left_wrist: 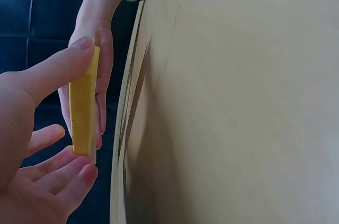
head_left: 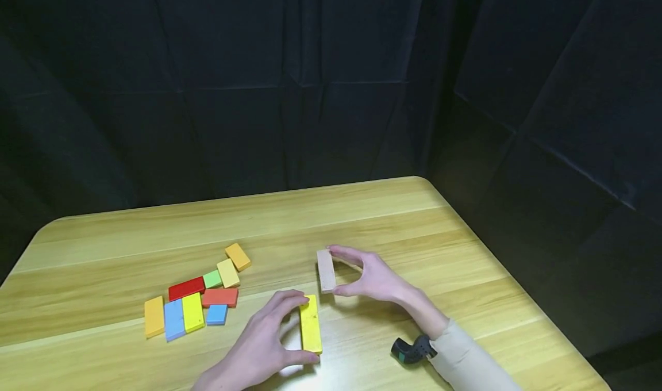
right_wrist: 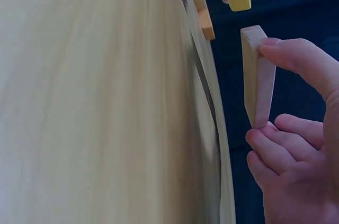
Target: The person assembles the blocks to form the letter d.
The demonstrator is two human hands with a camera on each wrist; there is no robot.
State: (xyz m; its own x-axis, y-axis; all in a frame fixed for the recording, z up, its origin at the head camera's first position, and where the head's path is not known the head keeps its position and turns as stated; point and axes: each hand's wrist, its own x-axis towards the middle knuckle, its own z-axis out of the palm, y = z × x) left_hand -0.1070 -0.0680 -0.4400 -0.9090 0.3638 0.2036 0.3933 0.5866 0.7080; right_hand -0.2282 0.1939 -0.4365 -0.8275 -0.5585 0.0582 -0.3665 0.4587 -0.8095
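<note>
My left hand (head_left: 261,336) pinches a yellow rectangular block (head_left: 311,325) by its two ends, thumb at the near end and fingers at the far end. In the left wrist view the same yellow block (left_wrist: 83,107) spans from thumb to fingertips. Farther forward and to the right, my right hand (head_left: 376,277) holds a pale pinkish wooden block (head_left: 326,270) end to end in the same manner. The right wrist view shows this pale block (right_wrist: 258,78) between thumb and fingertips. A gap separates the two blocks. Whether they touch the table cannot be told.
Left on the wooden table (head_left: 393,218) lies a cluster of flat blocks, among them a red block (head_left: 187,288), a blue block (head_left: 174,319) and an orange block (head_left: 238,257). A black wrist device (head_left: 414,349) sits by the right sleeve. Dark curtains (head_left: 233,121) surround the table.
</note>
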